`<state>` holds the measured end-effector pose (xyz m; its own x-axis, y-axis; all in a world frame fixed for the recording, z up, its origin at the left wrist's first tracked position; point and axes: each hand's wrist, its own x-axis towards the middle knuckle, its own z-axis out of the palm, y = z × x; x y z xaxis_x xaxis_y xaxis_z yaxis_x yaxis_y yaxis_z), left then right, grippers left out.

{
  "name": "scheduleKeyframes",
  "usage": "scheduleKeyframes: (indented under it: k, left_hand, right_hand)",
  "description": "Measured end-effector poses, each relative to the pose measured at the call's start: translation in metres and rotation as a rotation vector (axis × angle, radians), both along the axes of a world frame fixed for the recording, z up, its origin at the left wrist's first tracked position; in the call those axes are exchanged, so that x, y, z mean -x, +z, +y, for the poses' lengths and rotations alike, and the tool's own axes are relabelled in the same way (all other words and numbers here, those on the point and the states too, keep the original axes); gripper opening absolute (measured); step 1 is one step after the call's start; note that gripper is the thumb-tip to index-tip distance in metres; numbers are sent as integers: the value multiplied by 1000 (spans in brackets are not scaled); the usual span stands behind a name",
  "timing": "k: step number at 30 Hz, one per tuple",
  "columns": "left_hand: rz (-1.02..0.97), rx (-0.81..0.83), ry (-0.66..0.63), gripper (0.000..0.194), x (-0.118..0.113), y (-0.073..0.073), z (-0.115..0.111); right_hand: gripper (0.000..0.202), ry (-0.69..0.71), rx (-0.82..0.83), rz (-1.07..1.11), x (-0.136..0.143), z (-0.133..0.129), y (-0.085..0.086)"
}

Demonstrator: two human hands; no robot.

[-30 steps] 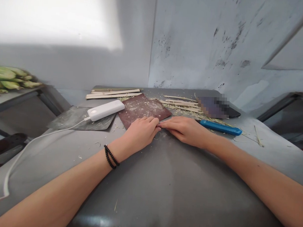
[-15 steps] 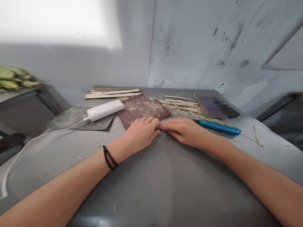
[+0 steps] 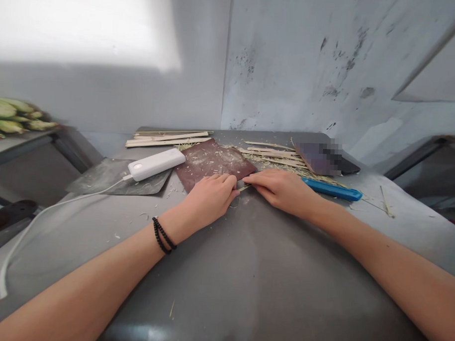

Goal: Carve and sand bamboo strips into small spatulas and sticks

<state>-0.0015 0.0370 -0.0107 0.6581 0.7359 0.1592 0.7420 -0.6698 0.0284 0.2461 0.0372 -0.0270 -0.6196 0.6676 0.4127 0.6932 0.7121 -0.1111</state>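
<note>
Between my two hands runs a thin pale bamboo strip (image 3: 245, 188), of which only a short length shows. My left hand (image 3: 211, 197) is closed on its left end, thumb pressed against curled fingers. My right hand (image 3: 282, 191) is closed at the other end, with the fingers held together and pointing left; its hold is partly hidden. A brown sheet (image 3: 209, 162), perhaps sandpaper, lies just behind my left hand, dusted with shavings. Beside my right hand rests a knife with a blue handle (image 3: 333, 189), its front end hidden by the hand.
Pale split strips (image 3: 169, 138) lie at the back left and more strips (image 3: 275, 153) at the back right among shavings. A white power bank (image 3: 156, 164) with a cable sits on a dark sheet (image 3: 148, 186). A phone-like dark object (image 3: 349, 166) lies right. A wall (image 3: 291, 68) stands behind.
My right hand has moved slightly right and away from my left hand, so a short length of the strip now shows between them. It covers the front of the knife more.
</note>
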Motion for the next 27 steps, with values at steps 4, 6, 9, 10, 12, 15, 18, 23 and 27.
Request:
scheduleKeyframes:
  k: [4, 6, 9, 10, 12, 15, 18, 23, 27]
  left_hand:
    - [11, 0, 0, 23, 0, -1, 1]
    - [16, -4, 0, 24, 0, -2, 1]
    - [25, -6, 0, 25, 0, -1, 1]
    - [28, -5, 2, 26, 0, -1, 1]
    - [33, -3, 5, 26, 0, 0, 0]
    - [34, 2, 7, 27, 0, 0, 0]
    - [30, 8, 3, 28, 0, 0, 0]
    - [31, 7, 4, 27, 0, 0, 1]
    - [32, 0, -1, 25, 0, 1, 0]
  right_hand:
    - [37, 101, 31, -4, 6, -2, -2]
    - [37, 145, 38, 4, 9, -2, -3]
    - [34, 169, 35, 13, 8, -2, -3]
    - [34, 171, 35, 14, 7, -2, -2]
    - [35, 170, 35, 17, 5, -2, 0]
    - [35, 155, 35, 24, 2, -3, 2]
    - [34, 135, 43, 29, 1, -4, 3]
    - [34, 102, 82, 14, -2, -3, 5]
    - [34, 44, 96, -38, -9, 0, 7]
